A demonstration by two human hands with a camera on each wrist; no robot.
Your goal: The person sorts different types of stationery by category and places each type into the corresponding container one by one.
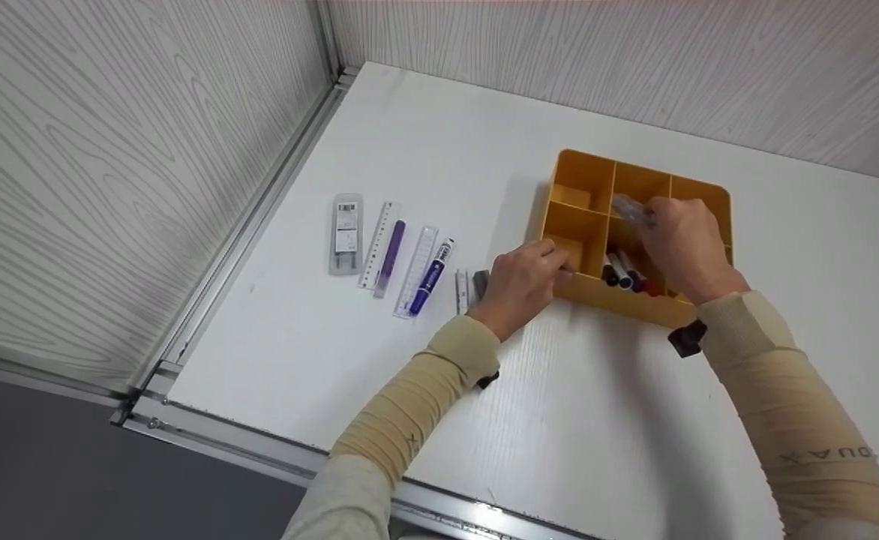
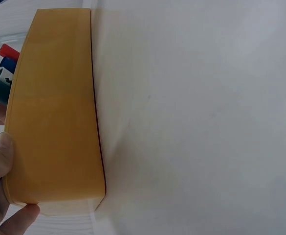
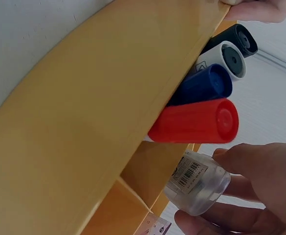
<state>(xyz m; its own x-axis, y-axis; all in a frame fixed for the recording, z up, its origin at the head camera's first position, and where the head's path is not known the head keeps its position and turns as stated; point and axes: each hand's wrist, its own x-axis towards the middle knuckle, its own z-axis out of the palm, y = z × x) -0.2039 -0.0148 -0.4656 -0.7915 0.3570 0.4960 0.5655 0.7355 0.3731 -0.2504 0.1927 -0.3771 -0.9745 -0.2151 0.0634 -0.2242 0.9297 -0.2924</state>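
A yellow compartment organizer (image 1: 625, 306) sits on the white table. At its near left corner my left hand (image 1: 526, 281) grips the rim, the thumb (image 2: 3, 152) on the outer wall. Over the middle compartments, my right hand (image 1: 683, 240) holds a clear plastic case (image 3: 196, 181) with a barcode label. Fingers and thumb are curled round the case, and one end of it dips by the dividers. In the front middle compartment, several markers lean with their ends up, among them a red marker (image 3: 196, 121) and a blue marker (image 3: 201, 85).
Left of the organizer lie another clear case (image 1: 346, 234), a ruler (image 1: 376, 247), a slim purple item (image 1: 391, 255), a clear ruler (image 1: 409, 285) and a purple marker (image 1: 428, 283). A grey block (image 1: 481, 282) is near my left hand. Panelled walls (image 1: 484, 45) border the table.
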